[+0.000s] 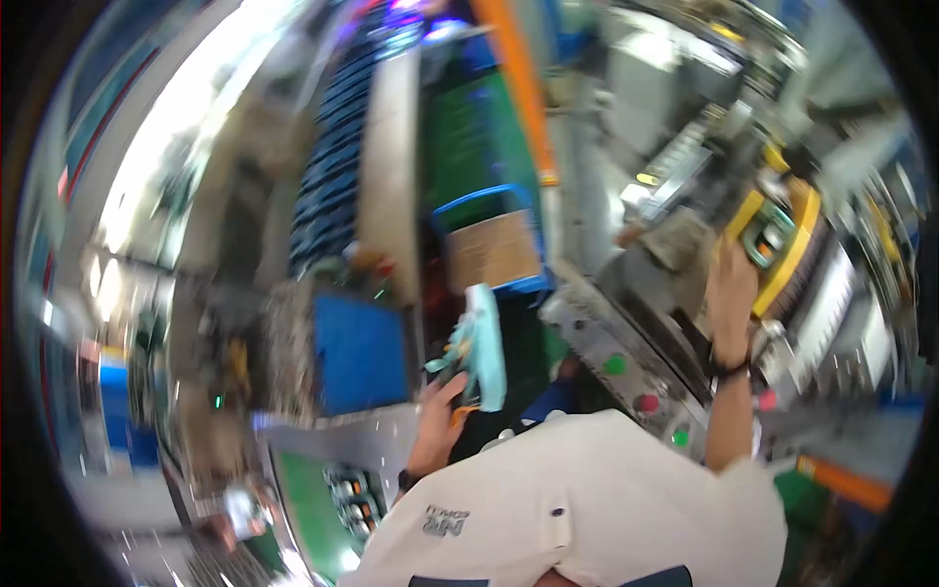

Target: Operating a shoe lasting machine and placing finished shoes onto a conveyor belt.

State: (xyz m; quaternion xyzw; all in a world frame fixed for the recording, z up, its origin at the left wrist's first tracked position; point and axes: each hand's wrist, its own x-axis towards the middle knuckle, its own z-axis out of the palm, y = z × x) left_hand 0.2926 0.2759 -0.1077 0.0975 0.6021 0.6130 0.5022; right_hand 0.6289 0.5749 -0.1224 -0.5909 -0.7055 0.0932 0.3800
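My left hand (435, 423) is closed around a bundle left of centre. In it is a pale blue-green cloth-like piece (486, 357) hanging upright, with dark and orange parts beside it that blur keeps me from naming. My right hand (732, 293) reaches forward on the right, its fingers stretched out and smeared. They lie beside a yellow frame (794, 256) on the machine, touching it or very near. Inside that frame sits a green rounded part (768, 237) with a dark middle. No object shows in my right hand.
A metal panel (626, 342) with green and red buttons lies between me and the machine. A blue crate (541, 284) with a cardboard piece stands ahead. To the left are a blue mat (360, 352) and a green tray (308, 494) holding dark parts. An orange post (518, 88) rises ahead.
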